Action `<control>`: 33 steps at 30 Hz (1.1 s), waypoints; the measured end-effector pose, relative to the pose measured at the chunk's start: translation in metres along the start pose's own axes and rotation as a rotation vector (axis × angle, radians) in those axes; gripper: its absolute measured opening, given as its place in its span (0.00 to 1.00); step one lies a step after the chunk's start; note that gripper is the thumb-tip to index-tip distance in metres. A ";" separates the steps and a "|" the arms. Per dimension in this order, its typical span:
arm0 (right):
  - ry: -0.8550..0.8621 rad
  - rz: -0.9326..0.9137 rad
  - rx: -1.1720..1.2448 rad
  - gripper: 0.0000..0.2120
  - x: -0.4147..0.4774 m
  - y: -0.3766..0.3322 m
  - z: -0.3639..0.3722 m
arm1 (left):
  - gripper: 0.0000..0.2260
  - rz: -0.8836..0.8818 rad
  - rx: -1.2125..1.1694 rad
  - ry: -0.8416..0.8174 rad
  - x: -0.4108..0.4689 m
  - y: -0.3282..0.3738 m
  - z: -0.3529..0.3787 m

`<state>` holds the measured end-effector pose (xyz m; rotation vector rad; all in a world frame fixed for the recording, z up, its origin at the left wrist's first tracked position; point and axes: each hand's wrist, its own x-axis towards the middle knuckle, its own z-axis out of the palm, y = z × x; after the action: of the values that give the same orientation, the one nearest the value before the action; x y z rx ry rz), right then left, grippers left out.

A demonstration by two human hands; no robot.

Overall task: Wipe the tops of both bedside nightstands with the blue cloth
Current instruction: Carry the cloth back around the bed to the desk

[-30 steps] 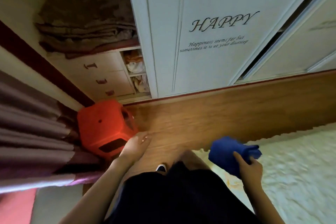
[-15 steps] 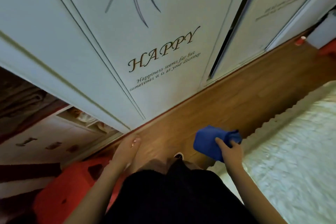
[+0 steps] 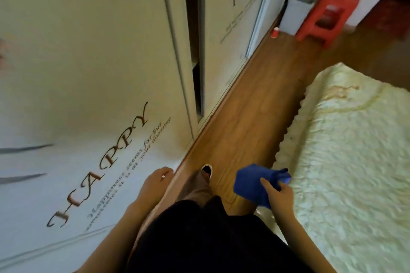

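The blue cloth (image 3: 253, 184) is bunched up in my right hand (image 3: 278, 194), held at waist height over the wooden floor beside the bed. My left hand (image 3: 155, 184) hangs loose near the wardrobe's base, fingers curled and holding nothing. No nightstand is in view.
White sliding wardrobe doors (image 3: 99, 73) with "HAPPY" lettering run along the left. A narrow strip of wooden floor (image 3: 250, 106) lies between them and the bed with its cream quilt (image 3: 346, 150). At the far end stand a red plastic stool (image 3: 328, 13), a small red cup (image 3: 275, 33) and a white bin (image 3: 296, 13).
My view has swung to the right along the wardrobe: the orange stool and open shelves on the left are gone, and the aisle, bed and far red stool have come in. The cloth stays in my right hand.
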<state>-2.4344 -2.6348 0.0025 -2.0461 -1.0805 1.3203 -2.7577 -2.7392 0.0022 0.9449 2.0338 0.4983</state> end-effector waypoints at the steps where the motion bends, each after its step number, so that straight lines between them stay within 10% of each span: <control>1: 0.052 0.023 0.022 0.14 0.013 -0.007 -0.004 | 0.09 0.041 0.021 -0.041 0.027 0.019 -0.001; 13: 0.468 0.195 0.213 0.19 0.122 -0.117 -0.055 | 0.11 0.356 0.170 -0.412 0.253 0.236 0.003; 33: 0.238 0.042 0.188 0.17 0.516 -0.355 -0.129 | 0.10 0.132 0.063 -0.161 0.505 0.479 0.062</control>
<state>-2.3295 -2.0058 0.0426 -2.0319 -0.7833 1.1169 -2.6879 -2.0440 0.0076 1.1263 1.8597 0.4169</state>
